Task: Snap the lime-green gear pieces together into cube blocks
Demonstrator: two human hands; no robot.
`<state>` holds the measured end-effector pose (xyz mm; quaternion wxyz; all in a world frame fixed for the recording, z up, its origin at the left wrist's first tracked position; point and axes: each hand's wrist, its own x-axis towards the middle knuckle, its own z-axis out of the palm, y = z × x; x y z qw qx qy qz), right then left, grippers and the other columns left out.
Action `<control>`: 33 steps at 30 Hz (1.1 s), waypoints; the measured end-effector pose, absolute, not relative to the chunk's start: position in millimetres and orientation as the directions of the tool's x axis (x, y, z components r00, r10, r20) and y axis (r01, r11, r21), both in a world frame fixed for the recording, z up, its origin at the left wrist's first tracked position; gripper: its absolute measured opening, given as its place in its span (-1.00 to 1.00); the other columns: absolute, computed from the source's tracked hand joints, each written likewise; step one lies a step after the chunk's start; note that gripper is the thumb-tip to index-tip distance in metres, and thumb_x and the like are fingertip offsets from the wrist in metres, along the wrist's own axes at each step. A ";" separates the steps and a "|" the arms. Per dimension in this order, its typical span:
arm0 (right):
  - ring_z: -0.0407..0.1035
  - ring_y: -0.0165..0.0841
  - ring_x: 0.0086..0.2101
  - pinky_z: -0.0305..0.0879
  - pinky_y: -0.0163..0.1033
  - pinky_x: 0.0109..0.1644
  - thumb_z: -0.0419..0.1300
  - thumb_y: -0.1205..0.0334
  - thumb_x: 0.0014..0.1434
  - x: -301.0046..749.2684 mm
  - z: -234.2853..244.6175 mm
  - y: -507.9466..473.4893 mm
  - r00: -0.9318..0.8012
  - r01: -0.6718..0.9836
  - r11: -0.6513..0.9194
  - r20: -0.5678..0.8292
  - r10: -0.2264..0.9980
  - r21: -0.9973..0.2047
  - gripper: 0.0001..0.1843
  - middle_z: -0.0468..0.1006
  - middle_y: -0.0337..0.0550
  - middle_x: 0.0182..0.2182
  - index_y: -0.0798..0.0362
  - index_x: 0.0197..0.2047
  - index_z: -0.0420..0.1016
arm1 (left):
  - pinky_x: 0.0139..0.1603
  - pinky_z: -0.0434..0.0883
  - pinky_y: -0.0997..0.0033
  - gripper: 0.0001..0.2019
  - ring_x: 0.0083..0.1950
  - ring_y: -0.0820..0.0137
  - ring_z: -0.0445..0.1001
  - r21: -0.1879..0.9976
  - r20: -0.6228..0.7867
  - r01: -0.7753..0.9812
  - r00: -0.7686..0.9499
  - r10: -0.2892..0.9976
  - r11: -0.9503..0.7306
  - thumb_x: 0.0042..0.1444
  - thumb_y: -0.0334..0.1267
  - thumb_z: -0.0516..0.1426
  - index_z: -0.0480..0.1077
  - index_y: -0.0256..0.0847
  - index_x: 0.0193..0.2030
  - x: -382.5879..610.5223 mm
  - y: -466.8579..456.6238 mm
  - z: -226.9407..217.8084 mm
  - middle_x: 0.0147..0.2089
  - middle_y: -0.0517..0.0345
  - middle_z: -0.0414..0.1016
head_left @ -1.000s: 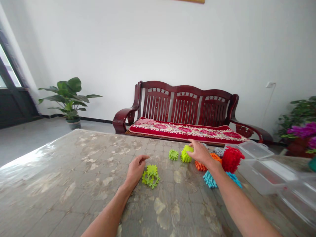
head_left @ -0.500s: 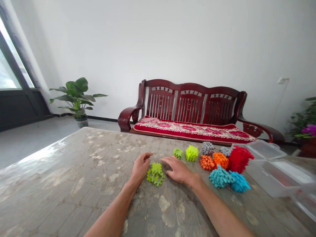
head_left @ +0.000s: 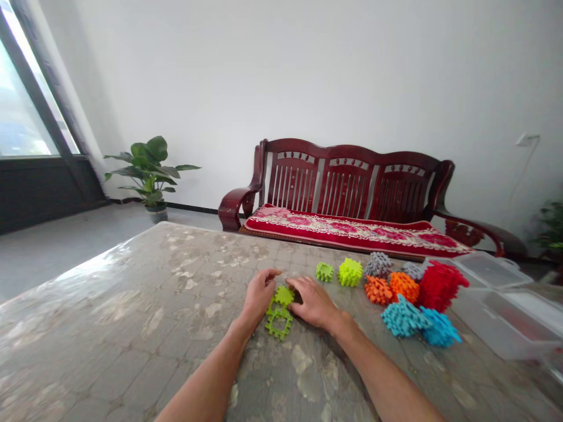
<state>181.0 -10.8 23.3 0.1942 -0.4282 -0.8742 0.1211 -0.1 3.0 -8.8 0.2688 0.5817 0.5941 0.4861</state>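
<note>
Yellow-green interlocking foam-like puzzle pieces lie on the table in front of me. A solid toothed piece sits at the far end, and an open frame piece lies nearer, partly overlapping or joined; I cannot tell which. My left hand rests along their left side, index finger stretched past the solid piece and thumb close to its edge. From the right, my right hand holds the solid piece's edge, index finger at the far corner and thumb at the near one.
Small green and yellow-green stacks stand to the right. Beyond them are grey, orange, red, teal and blue clusters. A clear plastic box lies open at the right. A wooden bench stands behind the table.
Both hands have come closer to the green pieces, and my right fingers now meet the solid one. The frame piece shows more fully on the near side. The view has turned slightly left.
</note>
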 end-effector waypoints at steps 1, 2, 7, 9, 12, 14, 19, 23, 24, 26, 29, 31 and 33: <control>0.37 -0.17 -0.02 0.25 -0.13 0.13 0.24 0.25 0.06 182.5 21.8 -11.6 -0.534 0.711 0.586 0.243 0.810 -0.389 -0.42 0.56 -0.01 0.00 0.11 0.18 0.42 | -0.03 0.44 0.37 -0.64 -0.17 0.33 0.55 0.891 0.245 0.430 -0.179 0.953 -0.148 -0.02 -0.56 0.04 0.56 -0.24 -0.16 -0.2 3.1 -8.7 -0.21 0.13 0.63; 0.37 -0.17 -0.03 0.25 -0.12 0.13 0.24 0.25 0.05 184.5 20.6 -12.4 -0.511 0.720 0.567 0.248 0.823 -0.399 -0.41 0.56 0.00 -0.01 0.12 0.19 0.42 | -0.04 0.44 0.38 -0.64 -0.18 0.34 0.55 0.891 0.243 0.429 -0.180 0.953 -0.146 -0.02 -0.56 0.04 0.56 -0.24 -0.16 -0.3 3.2 -8.7 -0.22 0.13 0.63; 0.37 -0.16 0.00 0.23 -0.11 0.17 0.23 0.26 0.00 194.0 19.7 -16.3 -0.458 0.739 0.518 0.242 0.855 -0.431 -0.30 0.55 0.01 0.00 0.15 0.25 0.34 | -0.06 0.44 0.38 -0.65 -0.19 0.33 0.55 0.896 0.236 0.420 -0.177 0.956 -0.143 -0.01 -0.53 0.04 0.56 -0.24 -0.15 -1.1 4.7 -9.9 -0.22 0.13 0.62; 0.35 -0.13 0.03 0.22 -0.09 0.19 0.25 0.24 -0.02 195.1 20.7 -17.3 -0.469 0.741 0.526 0.239 0.850 -0.417 -0.23 0.52 0.02 0.06 0.14 0.30 0.29 | -0.05 0.44 0.37 -0.65 -0.18 0.33 0.55 0.898 0.234 0.417 -0.173 0.957 -0.144 0.00 -0.53 0.04 0.56 -0.24 -0.15 -1.2 4.8 -9.8 -0.22 0.12 0.62; 0.34 -0.11 0.03 0.23 -0.07 0.17 0.26 0.20 -0.01 193.5 22.5 -17.7 -0.491 0.749 0.543 0.233 0.840 -0.379 -0.21 0.52 0.01 0.07 0.10 0.31 0.27 | -0.05 0.44 0.37 -0.65 -0.18 0.32 0.55 0.899 0.231 0.414 -0.174 0.957 -0.142 -0.01 -0.52 0.04 0.55 -0.25 -0.15 -1.3 4.1 -8.2 -0.22 0.12 0.62; 0.36 -0.13 0.00 0.24 -0.08 0.15 0.23 0.20 0.01 191.6 23.2 -17.2 -0.493 0.754 0.545 0.234 0.838 -0.366 -0.27 0.55 0.00 0.03 0.08 0.29 0.30 | -0.04 0.44 0.38 -0.65 -0.17 0.33 0.55 0.900 0.231 0.411 -0.176 0.957 -0.141 -0.01 -0.52 0.04 0.55 -0.24 -0.16 -1.3 3.1 -6.4 -0.22 0.13 0.63; 0.39 -0.15 -0.02 0.25 -0.11 0.14 0.23 0.26 -0.05 189.7 23.1 -15.6 -0.485 0.749 0.541 0.239 0.841 -0.382 -0.30 0.57 -0.01 -0.01 0.09 0.22 0.36 | -0.02 0.44 0.36 -0.65 -0.16 0.31 0.56 0.902 0.232 0.408 -0.180 0.956 -0.142 -0.03 -0.52 0.04 0.56 -0.24 -0.17 -1.9 1.3 -3.1 -0.21 0.11 0.63; 0.40 -0.16 -0.01 0.27 -0.11 0.14 0.23 0.33 -0.09 204.0 28.3 -8.8 -0.420 0.741 0.497 0.267 0.868 -0.452 -0.28 0.57 -0.02 -0.03 0.08 0.21 0.37 | -0.03 0.45 0.34 -0.65 -0.17 0.29 0.57 0.903 0.225 0.409 -0.183 0.957 -0.134 -0.03 -0.51 0.04 0.55 -0.26 -0.16 -3.2 2.1 -3.6 -0.21 0.09 0.64; 0.40 -0.17 -0.01 0.27 -0.11 0.15 0.24 0.33 -0.09 211.9 31.4 -5.2 -0.380 0.743 0.477 0.291 0.878 -0.470 -0.28 0.57 -0.02 -0.02 0.08 0.22 0.35 | -0.03 0.45 0.34 -0.65 -0.17 0.29 0.57 0.903 0.224 0.410 -0.184 0.957 -0.132 -0.03 -0.50 0.04 0.55 -0.26 -0.16 -3.4 2.4 -3.9 -0.21 0.09 0.64; 0.40 -0.18 0.00 0.27 -0.10 0.16 0.24 0.33 -0.07 233.4 39.4 4.0 -0.274 0.754 0.427 0.352 0.895 -0.499 -0.26 0.56 0.00 -0.02 0.08 0.24 0.31 | -0.02 0.45 0.33 -0.66 -0.17 0.29 0.58 0.902 0.224 0.412 -0.184 0.957 -0.132 -0.02 -0.49 0.04 0.56 -0.25 -0.16 -3.8 2.8 -4.6 -0.21 0.09 0.64; 0.41 -0.19 0.00 0.27 -0.08 0.15 0.25 0.32 -0.05 274.1 53.6 18.8 -0.140 0.790 0.357 0.419 0.897 -0.498 -0.23 0.56 -0.03 -0.01 0.04 0.28 0.26 | -0.02 0.45 0.33 -0.68 -0.15 0.28 0.57 0.900 0.228 0.414 -0.182 0.957 -0.135 -0.02 -0.48 0.05 0.56 -0.23 -0.18 -3.8 2.9 -5.4 -0.21 0.10 0.64; 0.41 -0.16 -0.01 0.26 -0.05 0.16 0.26 0.31 -0.05 299.9 62.3 26.3 -0.092 0.848 0.299 0.434 0.896 -0.438 -0.22 0.57 -0.03 -0.02 0.06 0.29 0.25 | -0.02 0.44 0.33 -0.69 -0.15 0.28 0.57 0.900 0.227 0.413 -0.180 0.957 -0.136 -0.01 -0.46 0.06 0.56 -0.22 -0.18 -3.6 2.7 -5.7 -0.21 0.11 0.64; 0.40 -0.15 -0.01 0.26 -0.06 0.14 0.25 0.31 -0.03 319.0 69.1 30.8 -0.075 0.886 0.255 0.423 0.903 -0.388 -0.21 0.58 -0.03 -0.01 0.07 0.30 0.22 | -0.02 0.44 0.33 -0.69 -0.16 0.28 0.57 0.902 0.225 0.411 -0.182 0.957 -0.134 -0.01 -0.46 0.06 0.56 -0.22 -0.19 -3.5 2.7 -5.8 -0.22 0.12 0.64</control>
